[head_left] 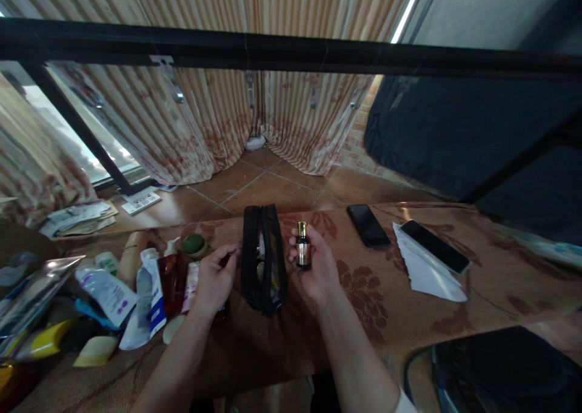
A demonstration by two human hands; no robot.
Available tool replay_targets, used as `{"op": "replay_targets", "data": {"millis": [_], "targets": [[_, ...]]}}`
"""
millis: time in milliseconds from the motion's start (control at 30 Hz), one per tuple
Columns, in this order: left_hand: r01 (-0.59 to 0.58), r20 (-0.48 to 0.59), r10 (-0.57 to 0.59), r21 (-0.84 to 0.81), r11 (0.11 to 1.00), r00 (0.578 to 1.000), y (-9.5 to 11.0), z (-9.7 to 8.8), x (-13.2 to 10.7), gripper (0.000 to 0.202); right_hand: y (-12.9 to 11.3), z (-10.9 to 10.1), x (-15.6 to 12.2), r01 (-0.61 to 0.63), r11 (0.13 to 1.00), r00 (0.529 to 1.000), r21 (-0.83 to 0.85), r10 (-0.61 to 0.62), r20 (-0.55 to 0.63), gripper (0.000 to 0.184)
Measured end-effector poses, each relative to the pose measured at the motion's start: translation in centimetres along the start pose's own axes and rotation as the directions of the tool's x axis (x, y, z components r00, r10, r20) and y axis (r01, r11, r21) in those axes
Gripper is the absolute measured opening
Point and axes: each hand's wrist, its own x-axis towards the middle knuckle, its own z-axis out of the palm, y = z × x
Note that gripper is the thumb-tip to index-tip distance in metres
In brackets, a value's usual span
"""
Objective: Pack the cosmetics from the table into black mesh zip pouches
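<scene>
- Beneath the left hand (216, 279) and right hand (319, 268), a flower-patterned brown tablecloth (366, 292).
- Between them, an unzipped black pouch (270, 249).
- Left hand pinched beside it; on what, I can't tell.
- Gripped upright in the right hand, a gold-capped dark bottle (303, 249).

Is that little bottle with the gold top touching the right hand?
Touching. The head view shows the bottle lying against the right hand, with fingers curled around its side.

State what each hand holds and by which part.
Right hand: small, dark, gold-capped bottle, by its body. Left hand: beside an oblong black fabric pouch; any grip cannot be told.
</scene>
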Motion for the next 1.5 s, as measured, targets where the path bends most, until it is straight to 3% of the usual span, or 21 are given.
{"op": "replay_targets", "data": {"millis": [1500], "targets": [[-0.046,-0.025,0.049,0.102,0.994,0.999,0.77,0.04,-0.27,0.022,0.30,-0.14,0.21,-0.001,1.000,1.000,-0.015,0.002,0.023,0.023]]}}
